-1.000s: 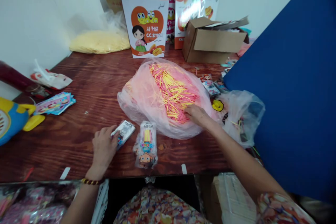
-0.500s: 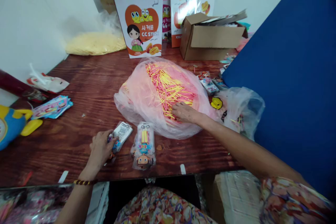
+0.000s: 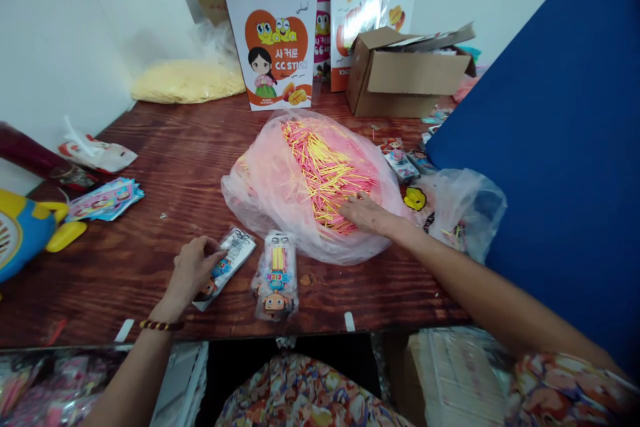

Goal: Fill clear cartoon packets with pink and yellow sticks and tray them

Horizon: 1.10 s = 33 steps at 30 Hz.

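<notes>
A clear plastic bag [image 3: 260, 180] lies open on the table, full of thin pink and yellow sticks [image 3: 325, 173]. My right hand [image 3: 367, 215] rests on the sticks near the bag's right front, its fingers slightly curled and apart; whether any stick is between them is not visible. Close to the table's front edge, my left hand [image 3: 194, 268] hovers at the left side of a slanted pile of clear printed packets [image 3: 235, 255], thumb and forefinger apart. Beside that pile lies another packet [image 3: 277, 273] with a cartoon face and yellow and pink sticks inside.
Tall CC Stick cartons [image 3: 280, 47] and an open cardboard box [image 3: 410, 77] stand at the back. On the left are blue-pink wrappers [image 3: 107, 199], a tissue pack [image 3: 103, 155] and a blue-yellow toy [image 3: 30, 230]. A smaller clear bag [image 3: 465, 207] sits by the blue panel [image 3: 560, 147].
My left hand has drawn slightly up and left off the slanted packets, showing more of them. My right hand has shifted a little to the right on the sticks. The view has tilted slightly.
</notes>
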Available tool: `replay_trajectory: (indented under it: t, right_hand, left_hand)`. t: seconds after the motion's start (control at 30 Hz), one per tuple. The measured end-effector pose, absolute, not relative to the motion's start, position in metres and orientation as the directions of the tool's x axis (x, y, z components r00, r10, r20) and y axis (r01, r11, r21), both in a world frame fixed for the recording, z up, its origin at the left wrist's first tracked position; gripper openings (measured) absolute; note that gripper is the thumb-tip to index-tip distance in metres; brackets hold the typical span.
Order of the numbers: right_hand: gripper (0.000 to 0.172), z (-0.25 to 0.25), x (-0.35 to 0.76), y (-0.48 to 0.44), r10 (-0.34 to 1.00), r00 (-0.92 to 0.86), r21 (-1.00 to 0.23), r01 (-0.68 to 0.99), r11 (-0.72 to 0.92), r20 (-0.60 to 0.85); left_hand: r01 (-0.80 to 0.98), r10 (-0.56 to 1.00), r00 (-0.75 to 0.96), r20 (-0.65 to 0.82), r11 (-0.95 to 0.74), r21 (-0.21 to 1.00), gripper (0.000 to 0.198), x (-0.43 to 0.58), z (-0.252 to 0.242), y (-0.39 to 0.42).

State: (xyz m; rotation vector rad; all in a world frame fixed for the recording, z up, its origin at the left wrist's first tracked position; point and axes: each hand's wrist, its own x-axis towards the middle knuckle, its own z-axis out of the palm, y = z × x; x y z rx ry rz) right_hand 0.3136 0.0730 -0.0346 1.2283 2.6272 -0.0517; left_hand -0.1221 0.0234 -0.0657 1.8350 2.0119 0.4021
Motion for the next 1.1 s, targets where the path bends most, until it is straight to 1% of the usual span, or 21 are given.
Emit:
replay_trajectory:
  t: [0.07,0.13,0.17,0.27,0.33,0.43,0.5,0.6,0.7,0.77,0.8,0.87,0.97,1.1]
  right_hand:
    - [0.02,-0.034,0.318,0.074,0.782,-0.58,-0.033,0.807,0.589,-0.228]
    - [0.018,-0.035,0.321,0.074,0.806,-0.554,-0.111,0.832,0.543,-0.208]
    - [0.017,-0.037,0.322,0.073,0.826,-0.533,-0.172,0.845,0.506,-0.185]
    - [0.016,-0.043,0.322,0.069,0.892,-0.436,-0.418,0.836,0.355,-0.115]
    - [0.018,-0.047,0.32,0.067,0.925,-0.367,-0.591,0.768,0.246,-0.092]
    - [0.026,-0.049,0.314,0.065,0.947,-0.298,-0.815,0.574,0.082,-0.115]
    - [0.035,-0.047,0.31,0.064,0.947,-0.282,-0.893,0.45,-0.009,-0.152]
    - [0.045,-0.042,0.305,0.061,0.929,-0.319,-0.914,0.402,-0.049,-0.19]
    - [0.047,-0.037,0.3,0.056,0.9,-0.349,-0.94,0.304,-0.154,-0.261]
    - [0.048,-0.036,0.298,0.054,0.882,-0.369,-0.939,0.283,-0.194,-0.294]
    - [0.048,-0.035,0.297,0.054,0.883,-0.365,-0.93,0.32,-0.179,-0.295]
    - [0.046,-0.037,0.296,0.056,0.907,-0.318,-0.885,0.453,-0.11,-0.276]
    - [0.038,-0.041,0.297,0.062,0.946,-0.229,-0.785,0.619,-0.04,-0.228]
    - [0.03,-0.047,0.297,0.068,0.944,-0.222,-0.743,0.669,-0.035,-0.245]
  left_hand:
    - [0.84,0.993,-0.059,-0.102,0.105,0.533,0.024,-0.125,-0.066,0.026]
    - [0.805,0.994,-0.055,-0.096,0.101,0.584,0.024,-0.127,-0.065,0.026]
    - [0.791,0.995,-0.05,-0.089,0.094,0.604,0.025,-0.128,-0.065,0.026]
    - [0.769,0.996,-0.042,-0.073,0.079,0.634,0.026,-0.129,-0.063,0.025]
    - [0.78,0.997,-0.048,-0.059,0.074,0.622,0.023,-0.128,-0.062,0.024]
    - [0.792,0.999,-0.042,-0.021,0.046,0.609,0.022,-0.127,-0.059,0.022]
    - [0.772,1.0,-0.03,0.003,0.021,0.636,0.021,-0.127,-0.056,0.022]
    - [0.697,1.0,-0.014,0.015,-0.001,0.717,0.025,-0.128,-0.054,0.023]
    - [0.584,0.999,-0.04,0.02,0.007,0.812,0.029,-0.13,-0.051,0.025]
    - [0.486,0.997,-0.079,0.006,0.033,0.873,0.032,-0.131,-0.05,0.027]
    - [0.441,0.995,-0.099,-0.002,0.046,0.896,0.033,-0.131,-0.049,0.028]
    - [0.384,0.991,-0.131,-0.014,0.064,0.921,0.034,-0.13,-0.047,0.029]
    - [0.37,0.987,-0.159,-0.008,0.067,0.927,0.034,-0.127,-0.043,0.029]
    - [0.348,0.994,-0.105,-0.039,0.073,0.935,0.037,-0.118,-0.035,0.022]
